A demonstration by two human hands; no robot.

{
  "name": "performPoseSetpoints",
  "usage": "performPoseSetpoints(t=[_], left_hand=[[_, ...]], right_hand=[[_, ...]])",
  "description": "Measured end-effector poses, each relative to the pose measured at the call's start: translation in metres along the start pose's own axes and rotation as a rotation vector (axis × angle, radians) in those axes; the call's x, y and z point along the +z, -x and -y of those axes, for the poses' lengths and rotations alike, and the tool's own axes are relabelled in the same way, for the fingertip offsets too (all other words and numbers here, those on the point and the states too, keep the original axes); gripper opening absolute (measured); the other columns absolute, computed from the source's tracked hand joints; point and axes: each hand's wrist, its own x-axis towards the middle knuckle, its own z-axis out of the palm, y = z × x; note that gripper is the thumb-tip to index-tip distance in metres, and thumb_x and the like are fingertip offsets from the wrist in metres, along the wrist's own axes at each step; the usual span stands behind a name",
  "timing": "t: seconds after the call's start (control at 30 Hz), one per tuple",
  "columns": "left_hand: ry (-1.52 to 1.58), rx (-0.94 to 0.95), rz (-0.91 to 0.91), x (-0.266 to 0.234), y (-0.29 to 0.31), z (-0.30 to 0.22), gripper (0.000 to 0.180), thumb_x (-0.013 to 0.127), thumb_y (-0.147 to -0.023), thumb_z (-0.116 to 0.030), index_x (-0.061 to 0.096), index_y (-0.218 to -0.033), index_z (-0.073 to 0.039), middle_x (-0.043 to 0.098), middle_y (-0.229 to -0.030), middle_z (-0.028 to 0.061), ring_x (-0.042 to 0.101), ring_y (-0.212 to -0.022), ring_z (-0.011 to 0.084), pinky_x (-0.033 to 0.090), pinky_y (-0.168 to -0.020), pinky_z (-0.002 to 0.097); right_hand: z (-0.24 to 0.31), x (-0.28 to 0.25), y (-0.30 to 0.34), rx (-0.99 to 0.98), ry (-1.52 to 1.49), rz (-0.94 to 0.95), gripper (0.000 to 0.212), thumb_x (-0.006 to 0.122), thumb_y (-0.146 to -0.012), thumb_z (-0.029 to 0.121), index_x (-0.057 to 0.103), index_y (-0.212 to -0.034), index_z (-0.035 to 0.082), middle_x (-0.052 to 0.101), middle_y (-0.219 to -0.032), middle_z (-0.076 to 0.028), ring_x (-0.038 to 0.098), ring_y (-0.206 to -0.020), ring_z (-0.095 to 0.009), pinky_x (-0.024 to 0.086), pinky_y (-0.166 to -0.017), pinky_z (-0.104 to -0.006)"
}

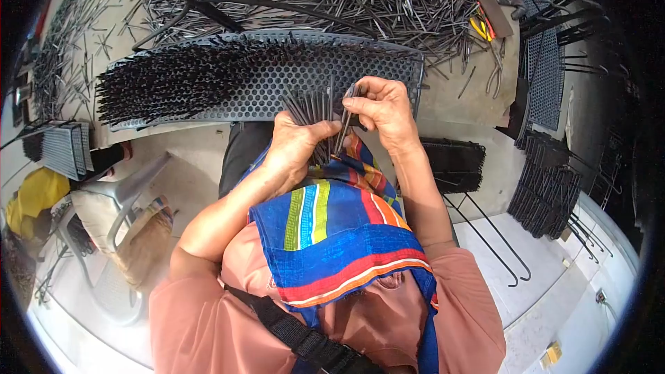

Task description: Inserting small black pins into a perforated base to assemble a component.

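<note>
Left hand: near the middle of the frame, we see it closed around a bundle of thin, dark, straight sticks, with the thumb laid across them; the upper ends stand at different heights.
Right hand: just right of the left one, it makes a narrow pinch, thumb against finger, on thin dark stick pieces; how many, we cannot tell.
Perforated grey metal plate: it lies across the upper middle of the frame, behind the hands. The bundle overlaps its lower edge in our view, but whether they touch we cannot tell.
Dense rows of short black sticks: they cover the left part of the plate, while many round holes to their right show bare.
Loose heap of dark sticks: it spreads along the top of the frame, on a beige tabletop.
Blue cloth with coloured stripes: it hangs at the person's front, below both hands.
Risk in the bundle: we judge that if the left thumb loosens, the uneven sticks could slide out and drop on the cloth.
Risk in the pinch: so small a contact may let a piece turn or slip, in our opinion.
Risk at the plate: if the hands lift carelessly, the protruding ends could catch the edge of the plate and scatter the bundle.
</note>
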Motion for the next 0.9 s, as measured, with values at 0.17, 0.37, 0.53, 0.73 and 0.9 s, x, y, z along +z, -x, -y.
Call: performPoseSetpoints(t=[0.17, 0.37, 0.53, 0.73, 0.9], left_hand=[[-0.042, -0.031, -0.112, -0.009, -0.001, -0.004, 0.012, 0.059, -0.083, 0.003, 0.065, -0.094, 0.003, 0.070, -0.081, 0.0124, 0.068, -0.064, 0.0186, 0.055, -0.051, 0.0294], [-0.038, -0.020, -0.071, -0.015, -0.002, -0.003, 0.011, 0.059, -0.083, 0.002, 0.066, -0.091, 0.004, 0.070, -0.080, 0.0139, 0.068, -0.064, 0.0195, 0.056, -0.052, 0.0293], [0.000, -0.038, -0.072, -0.015, -0.003, -0.005, 0.010, 0.058, -0.083, 0.003, 0.065, -0.091, 0.005, 0.070, -0.082, 0.0157, 0.068, -0.065, 0.0216, 0.057, -0.054, 0.0306], [0.020, -0.056, -0.090, -0.014, -0.002, -0.007, 0.010, 0.059, -0.084, 0.003, 0.064, -0.092, 0.007, 0.069, -0.081, 0.0172, 0.068, -0.065, 0.0238, 0.058, -0.055, 0.0330], [0.031, -0.062, -0.073, -0.010, -0.001, -0.009, 0.009, 0.060, -0.082, 0.003, 0.065, -0.090, 0.003, 0.069, -0.079, 0.0145, 0.068, -0.063, 0.0213, 0.057, -0.052, 0.0308]], right_hand=[[0.006, 0.012, -0.006, -0.465, -0.040, -0.331, 0.011, 0.072, -0.081, 0.001, 0.068, -0.091, 0.000, 0.063, -0.073, 0.000, 0.044, -0.049, -0.002, 0.030, -0.043, -0.0175], [0.002, 0.030, -0.028, -0.983, 0.393, -0.446, 0.010, 0.072, -0.081, -0.001, 0.070, -0.091, -0.001, 0.065, -0.087, -0.005, 0.055, -0.066, -0.008, 0.042, -0.056, -0.0196], [-0.004, 0.028, -0.031, -1.083, 0.532, -0.415, 0.013, 0.073, -0.078, -0.003, 0.070, -0.091, -0.001, 0.068, -0.089, -0.010, 0.062, -0.077, -0.015, 0.048, -0.068, -0.0243], [-0.003, 0.024, -0.021, -1.047, 0.560, -0.351, 0.016, 0.072, -0.076, -0.006, 0.070, -0.092, -0.001, 0.069, -0.089, -0.012, 0.066, -0.083, -0.020, 0.052, -0.074, -0.0273], [-0.005, 0.023, -0.018, -1.092, 0.723, -0.296, 0.016, 0.072, -0.074, -0.007, 0.071, -0.089, -0.001, 0.070, -0.090, -0.013, 0.068, -0.081, -0.021, 0.053, -0.072, -0.0271]])
